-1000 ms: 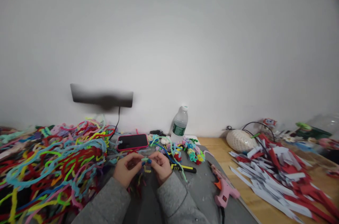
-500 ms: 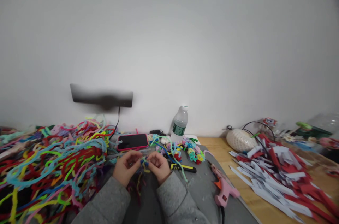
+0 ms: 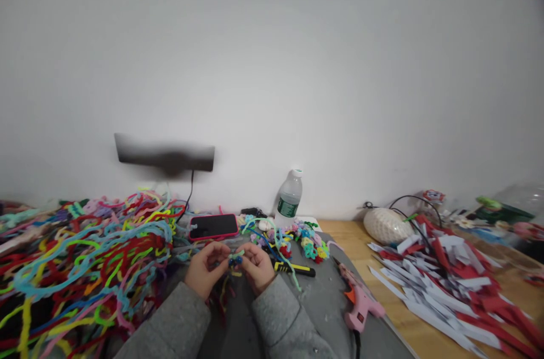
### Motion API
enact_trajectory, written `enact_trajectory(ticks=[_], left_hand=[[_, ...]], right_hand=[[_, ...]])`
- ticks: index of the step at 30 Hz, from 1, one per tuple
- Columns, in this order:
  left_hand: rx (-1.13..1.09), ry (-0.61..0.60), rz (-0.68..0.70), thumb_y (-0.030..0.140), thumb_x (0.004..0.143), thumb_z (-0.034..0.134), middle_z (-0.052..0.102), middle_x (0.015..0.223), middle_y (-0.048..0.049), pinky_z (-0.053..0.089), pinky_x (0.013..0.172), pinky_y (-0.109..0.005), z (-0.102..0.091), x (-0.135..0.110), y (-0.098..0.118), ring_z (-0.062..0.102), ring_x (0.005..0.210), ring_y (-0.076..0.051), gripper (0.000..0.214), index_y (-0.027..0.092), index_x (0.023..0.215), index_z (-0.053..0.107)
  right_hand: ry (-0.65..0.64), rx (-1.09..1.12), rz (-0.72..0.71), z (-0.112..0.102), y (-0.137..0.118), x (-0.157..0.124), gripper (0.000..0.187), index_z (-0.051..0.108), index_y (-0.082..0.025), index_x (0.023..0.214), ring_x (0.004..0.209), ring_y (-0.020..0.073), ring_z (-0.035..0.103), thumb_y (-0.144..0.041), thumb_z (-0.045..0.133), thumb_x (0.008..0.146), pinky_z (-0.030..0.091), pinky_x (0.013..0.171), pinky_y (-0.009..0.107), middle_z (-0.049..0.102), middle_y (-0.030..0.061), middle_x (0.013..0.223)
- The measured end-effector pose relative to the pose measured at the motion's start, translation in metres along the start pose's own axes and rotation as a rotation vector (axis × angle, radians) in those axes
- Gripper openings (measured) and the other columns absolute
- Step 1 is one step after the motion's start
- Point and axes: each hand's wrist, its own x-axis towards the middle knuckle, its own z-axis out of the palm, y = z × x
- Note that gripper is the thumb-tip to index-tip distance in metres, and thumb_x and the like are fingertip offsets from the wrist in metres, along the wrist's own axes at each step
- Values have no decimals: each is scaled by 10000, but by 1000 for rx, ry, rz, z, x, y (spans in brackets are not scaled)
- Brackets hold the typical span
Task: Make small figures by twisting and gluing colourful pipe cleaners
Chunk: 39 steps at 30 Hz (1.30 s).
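Note:
My left hand and my right hand meet low in the middle of the view, both in grey sleeves. Their fingers pinch a small twisted piece of pipe cleaner, blue and pale green, held between the two hands. A few loose yellow and red pipe cleaner ends hang below it. Just beyond my hands lie a phone with a pink case and a small cluster of finished coloured loops.
A big tangle of coloured pipe cleaners fills the left. A yellow-black cutter, a pink glue gun, a water bottle, a white oval object and a heap of red and white paper strips lie to the right.
My fingers have kept working the small blue and green piece, turning it slightly between the hands. The hands stay in the same spot.

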Motion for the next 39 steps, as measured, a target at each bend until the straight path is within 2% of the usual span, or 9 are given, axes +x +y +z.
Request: enact_trajectory(ticks=[5,11,14,21,24,30,35,39], left_hand=[[67,-47,-13,250,671,608,551,634,5,453,521,-219,-2,0,-1,561,594,-144,117,148,709,565],[129,-1,43,243,686,577,552,675,-2,436,511,-198,-1,-2,1,554,630,-147,83,165,714,566],[182,39,115,216,698,552,555,696,-10,443,529,-204,-1,-3,2,564,655,-154,59,169,716,581],[319,32,206,157,691,533,620,747,-37,480,612,-250,-6,-2,5,597,702,-178,91,171,718,619],[329,23,201,164,693,536,626,723,-32,479,596,-246,-5,-2,6,604,666,-172,106,173,719,638],[259,-34,108,204,671,586,648,687,-37,470,592,-255,-3,-2,5,606,653,-179,95,169,728,653],[128,2,69,240,649,636,561,586,13,426,531,-208,-2,-1,0,540,551,-125,117,157,675,558],[170,-13,82,243,657,619,536,573,15,412,522,-202,-3,-1,0,514,544,-119,114,152,632,556]], right_hand=[[41,-6,-15,2,-3,-1,194,614,-169,682,494,107,543,-302,735,609,450,479,212,610,-12,580],[100,-10,-52,0,-2,0,212,549,-180,678,458,86,522,-327,700,656,431,459,194,568,-35,568],[94,27,-22,0,-1,0,232,525,-186,693,448,89,529,-333,700,655,435,443,197,560,-40,575],[23,20,17,-1,0,-1,228,534,-181,722,512,99,575,-330,696,662,464,462,204,579,-21,680],[5,26,15,-3,3,0,238,538,-180,717,489,98,571,-334,706,647,459,449,206,591,-17,693],[14,13,32,-4,2,-1,211,583,-166,712,448,101,565,-304,721,632,459,461,213,605,-19,582],[14,58,59,0,-2,-1,228,625,-158,751,436,94,564,-271,750,597,461,443,205,625,-13,596],[42,124,77,2,-4,-1,222,607,-168,716,435,94,563,-240,764,579,463,443,204,623,-24,589]])
